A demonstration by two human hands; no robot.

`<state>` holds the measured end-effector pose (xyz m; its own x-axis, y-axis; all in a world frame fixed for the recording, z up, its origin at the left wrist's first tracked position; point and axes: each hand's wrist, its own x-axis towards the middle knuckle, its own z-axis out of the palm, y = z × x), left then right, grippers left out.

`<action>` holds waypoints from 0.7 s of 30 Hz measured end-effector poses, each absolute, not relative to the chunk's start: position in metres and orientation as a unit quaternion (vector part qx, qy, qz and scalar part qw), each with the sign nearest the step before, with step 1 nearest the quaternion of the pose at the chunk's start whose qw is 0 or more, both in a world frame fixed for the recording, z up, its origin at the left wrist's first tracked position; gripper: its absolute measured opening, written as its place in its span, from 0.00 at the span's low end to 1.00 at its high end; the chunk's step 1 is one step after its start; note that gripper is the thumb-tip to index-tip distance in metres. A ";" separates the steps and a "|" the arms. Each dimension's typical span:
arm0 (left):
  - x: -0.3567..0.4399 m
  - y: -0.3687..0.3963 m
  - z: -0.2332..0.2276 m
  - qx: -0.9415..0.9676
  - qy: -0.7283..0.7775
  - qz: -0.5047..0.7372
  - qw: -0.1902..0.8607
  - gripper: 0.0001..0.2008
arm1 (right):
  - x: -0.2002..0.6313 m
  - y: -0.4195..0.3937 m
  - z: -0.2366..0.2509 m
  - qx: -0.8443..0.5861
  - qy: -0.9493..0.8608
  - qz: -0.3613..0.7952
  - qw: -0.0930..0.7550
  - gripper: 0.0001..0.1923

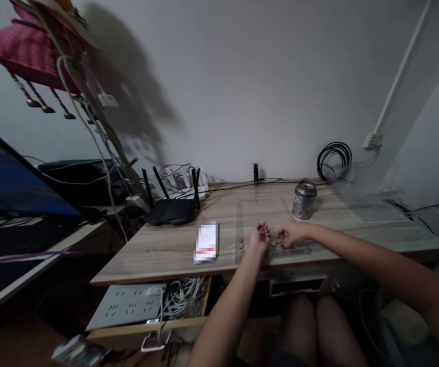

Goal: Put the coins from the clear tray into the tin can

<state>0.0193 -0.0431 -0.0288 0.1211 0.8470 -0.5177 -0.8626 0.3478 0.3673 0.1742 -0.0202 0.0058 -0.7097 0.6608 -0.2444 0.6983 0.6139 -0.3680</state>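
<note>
A coin [261,231] is pinched in the fingertips of the left hand [259,238], lifted just above the wooden desk [158,250]. The right hand [292,234] is laid low beside it, fingers curled down onto a scatter of loose coins [276,245]; whether anything is gripped there cannot be told. All of this is set on a clear plastic sheet [242,214] near the desk's front edge.

Only the one coin is seen lifted; several are left lying between and under the hands, and two small ones [241,243] are lined up by the sheet's left edge. By that showing, the sorting is judged barely begun.

Behind the right hand a tin money box [305,200] is stood upright, a slot in its lid, near but apart from the coins. A phone [206,242] is laid flat to the left, a black router [171,208] behind it, a coil of black cable [334,160] against the wall. Nothing is seen between the hands and the tin.
</note>
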 end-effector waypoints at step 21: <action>0.022 -0.047 -0.028 0.009 0.323 0.560 0.763 0.07 | 0.184 -0.030 0.013 0.322 0.921 -0.065 0.210 0.12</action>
